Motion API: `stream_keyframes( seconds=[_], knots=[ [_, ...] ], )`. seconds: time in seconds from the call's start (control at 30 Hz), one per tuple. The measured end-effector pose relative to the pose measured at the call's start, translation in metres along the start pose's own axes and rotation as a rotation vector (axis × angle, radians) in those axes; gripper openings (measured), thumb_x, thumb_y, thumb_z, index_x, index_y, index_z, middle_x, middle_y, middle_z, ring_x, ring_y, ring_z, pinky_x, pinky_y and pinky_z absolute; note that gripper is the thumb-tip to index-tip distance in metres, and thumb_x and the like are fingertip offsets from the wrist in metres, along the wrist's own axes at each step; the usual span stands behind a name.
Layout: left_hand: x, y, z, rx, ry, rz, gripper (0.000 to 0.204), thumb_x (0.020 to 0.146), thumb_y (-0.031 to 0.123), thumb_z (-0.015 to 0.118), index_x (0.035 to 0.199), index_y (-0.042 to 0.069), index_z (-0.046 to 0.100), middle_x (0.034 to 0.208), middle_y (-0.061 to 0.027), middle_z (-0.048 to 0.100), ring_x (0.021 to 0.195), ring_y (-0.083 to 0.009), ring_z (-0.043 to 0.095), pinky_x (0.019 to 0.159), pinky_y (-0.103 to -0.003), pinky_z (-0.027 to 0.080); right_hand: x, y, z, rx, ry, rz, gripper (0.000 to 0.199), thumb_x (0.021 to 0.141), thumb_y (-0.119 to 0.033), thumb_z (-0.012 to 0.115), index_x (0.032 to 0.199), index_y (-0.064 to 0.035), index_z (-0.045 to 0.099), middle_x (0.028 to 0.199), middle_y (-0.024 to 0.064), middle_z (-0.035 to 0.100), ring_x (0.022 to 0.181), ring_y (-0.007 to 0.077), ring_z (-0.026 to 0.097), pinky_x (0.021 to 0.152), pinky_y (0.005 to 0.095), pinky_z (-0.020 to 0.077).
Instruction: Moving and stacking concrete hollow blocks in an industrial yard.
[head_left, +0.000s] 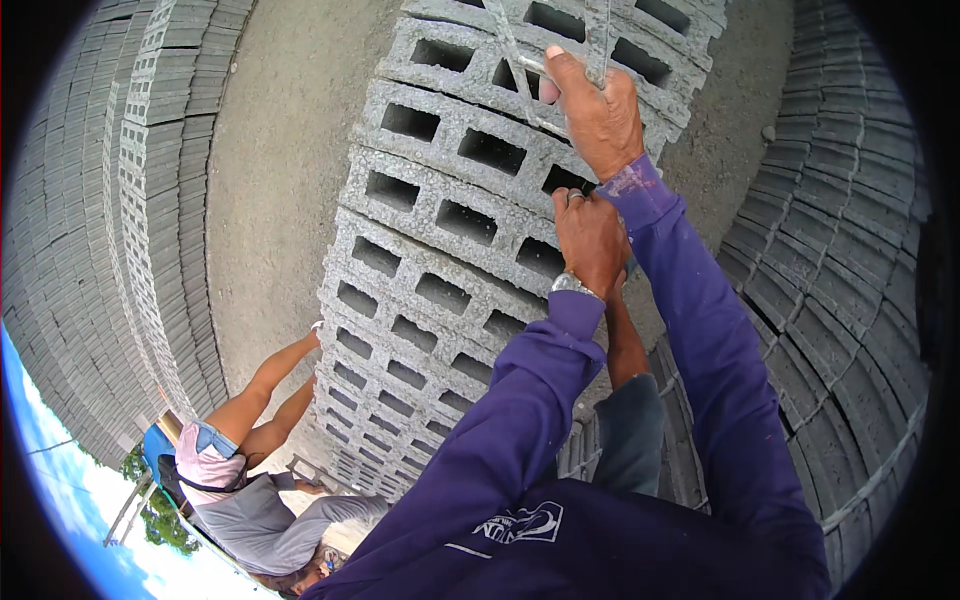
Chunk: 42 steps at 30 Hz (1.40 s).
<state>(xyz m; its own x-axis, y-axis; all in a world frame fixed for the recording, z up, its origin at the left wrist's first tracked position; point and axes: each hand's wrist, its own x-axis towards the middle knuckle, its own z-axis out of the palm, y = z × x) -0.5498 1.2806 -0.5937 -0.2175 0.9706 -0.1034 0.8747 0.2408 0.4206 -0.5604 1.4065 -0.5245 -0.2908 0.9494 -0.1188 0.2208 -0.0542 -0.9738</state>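
Right hand [598, 115] clenched around a thin metal frame [520, 60] of grey rods, at 12 o'clock of the view, directly above the top row of blocks. Left hand [590, 240] lower, toward 6 o'clock from the right one, fingers curled over the edge of one hollow concrete block [470, 215] and gripping it at the cavity; a ring and a metal watch visible on this hand. Both arms in purple sleeves, coming from the lower edge.

Stack of blocks [420, 300] running as a long pile from 12 o'clock down to 7 o'clock, long axis slightly slanted, open cavities facing the camera. Gripped block just under the left hand, touching it; left hand clearly nearer to it than the right, which sits one or two rows higher on the rods. Rods crossing over the upper rows, touching or very near the block faces; not possible to tell exactly which.

Cavities of the blocks dark, nothing visible inside them.

More rows of blocks at 9 o'clock [150, 200] and at 3 o'clock [830, 260], with bare sandy ground [280, 150] between. Another person [250, 490] at 7 o'clock, arms stretched to the low end of the same stack, hand touching a block there
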Motion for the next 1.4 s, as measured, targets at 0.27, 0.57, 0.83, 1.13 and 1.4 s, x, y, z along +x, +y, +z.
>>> stream_keyframes(
  seconds=[0.27,0.57,0.83,1.13,1.4],
  knots=[
    [0.006,0.006,0.005,0.062,-0.010,-0.079,0.035,0.064,0.029,0.080,0.072,-0.002,0.065,0.068,-0.0185,0.065,0.080,-0.0329,0.064,0.093,-0.040,0.038,-0.056,-0.003,-0.111,0.567,0.281,0.239,0.043,0.091,-0.039,0.059,0.072,-0.0011,0.063,0.052,-0.0065,0.040,0.046,0.0033,0.034,0.046,0.0237,0.0244],
    [0.015,0.016,0.009,0.304,-0.168,-0.211,0.053,0.069,0.039,0.077,0.074,-0.012,0.066,0.067,-0.0252,0.064,0.066,-0.0381,0.061,0.075,-0.044,0.047,-0.123,0.141,-0.161,0.747,0.758,0.671,0.041,0.092,-0.036,0.059,0.070,-0.0010,0.057,0.049,-0.0066,0.033,0.041,0.0050,0.027,0.043,0.0258,0.0246],
    [0.021,0.003,-0.044,-0.169,-0.223,-0.335,0.049,0.071,0.028,0.083,0.058,-0.005,0.049,0.058,-0.0061,0.052,0.054,-0.0149,0.041,0.050,-0.036,0.035,-0.095,0.147,-0.164,0.818,0.785,0.592,0.042,0.093,-0.037,0.056,0.067,-0.0033,0.056,0.050,-0.0066,0.033,0.044,0.0052,0.028,0.046,0.0257,0.0263],
    [0.021,0.013,-0.035,-0.172,-0.294,-0.404,0.043,0.074,0.027,0.083,0.067,-0.006,0.057,0.064,-0.0049,0.056,0.059,-0.0130,0.045,0.054,-0.031,0.038,-0.100,0.220,-0.080,0.590,0.689,0.842,0.046,0.087,-0.039,0.055,0.063,0.0007,0.059,0.056,0.0095,0.054,0.056,0.0223,0.052,0.060,0.0377,0.0422],
    [0.022,0.017,-0.041,-0.209,-0.273,-0.387,0.042,0.076,0.027,0.083,0.069,-0.005,0.058,0.066,-0.0051,0.056,0.060,-0.0136,0.045,0.055,-0.030,0.038,-0.088,0.198,-0.116,0.879,0.821,0.723,0.043,0.089,-0.038,0.059,0.062,-0.0049,0.053,0.049,-0.0038,0.036,0.043,0.0077,0.034,0.045,0.0275,0.0279]
  ],
)
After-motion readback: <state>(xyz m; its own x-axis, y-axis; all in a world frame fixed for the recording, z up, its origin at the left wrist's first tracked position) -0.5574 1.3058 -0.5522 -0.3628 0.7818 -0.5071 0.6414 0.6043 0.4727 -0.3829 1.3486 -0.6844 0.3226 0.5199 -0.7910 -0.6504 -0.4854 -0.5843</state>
